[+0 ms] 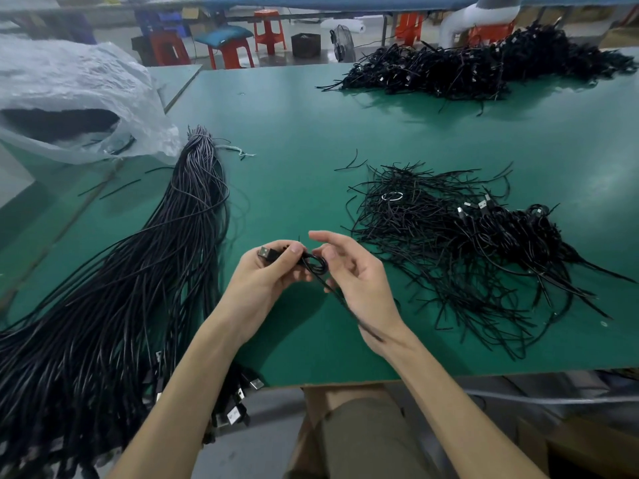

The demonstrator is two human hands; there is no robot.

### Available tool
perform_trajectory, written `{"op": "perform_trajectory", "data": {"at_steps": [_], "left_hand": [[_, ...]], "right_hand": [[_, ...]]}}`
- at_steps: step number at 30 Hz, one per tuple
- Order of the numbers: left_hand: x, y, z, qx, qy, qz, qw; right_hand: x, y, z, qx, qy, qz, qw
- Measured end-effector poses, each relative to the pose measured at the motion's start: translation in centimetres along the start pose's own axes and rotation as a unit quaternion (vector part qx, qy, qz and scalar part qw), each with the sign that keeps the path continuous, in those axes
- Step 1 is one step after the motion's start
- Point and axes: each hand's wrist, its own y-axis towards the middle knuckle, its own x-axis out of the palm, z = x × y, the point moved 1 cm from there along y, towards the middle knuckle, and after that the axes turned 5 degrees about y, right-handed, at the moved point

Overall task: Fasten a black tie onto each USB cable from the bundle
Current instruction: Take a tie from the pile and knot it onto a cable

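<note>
USB cable (313,266) in left hand (266,274), right hand (359,281) alongside

Both forearms reach forward; left grip (273,271) pinches a USB cable (269,254), right grip (356,278) just beside it, fingers loose.

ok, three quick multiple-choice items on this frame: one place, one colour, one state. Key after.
1. The bundle lies: A) at the table's left B) at its right C) at its far edge
2. The table is: A) grey B) green C) white
3. The left hand: A) lies flat B) hangs idle C) grips a USB plug

1 A, it stretches down the left side; 2 B, the top is plainly green; 3 C, thumb and fingers close on the plug.
</note>
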Motion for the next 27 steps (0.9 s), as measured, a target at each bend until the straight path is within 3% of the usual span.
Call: {"op": "perform_trajectory", "data": {"at_steps": [2, 6, 9, 12, 16, 22, 27], "left_hand": [[0.0, -0.1, -0.2, -0.007, 0.007, 0.002, 1.000], [0.2, -0.2, -0.2, -0.014, 0.013, -0.011, 1.000], [-0.1, -0.3, 0.3, -0.029, -0.065, 0.005, 0.997], [-0.5, -0.2, 0.6, -0.040, -0.131, 0.035, 0.990], [-0.7, -0.1, 0.4, -0.035, -0.125, 0.036, 0.991], [-0.9, 0.0, -0.1, -0.035, -0.100, -0.017, 0.994], [-1.0, 0.1, -0.3, -0.035, -0.076, -0.031, 0.996]], "right_hand": [[-0.2, -0.2, 0.2, -0.008, -0.019, -0.008, 1.000], [0.0, -0.3, 0.2, 0.008, 0.049, -0.013, 0.999], [-0.3, -0.2, 0.6, 0.032, 0.056, 0.014, 0.998], [-0.5, -0.3, 0.8, 0.033, 0.036, -0.028, 0.998], [0.4, -0.3, 0.8, 0.015, 0.000, -0.088, 0.996], [-0.2, -0.2, 1.0, 0.018, 0.026, 0.006, 0.999], [-0.4, -0.2, 1.2, 0.019, 0.025, 0.017, 0.999]]}}
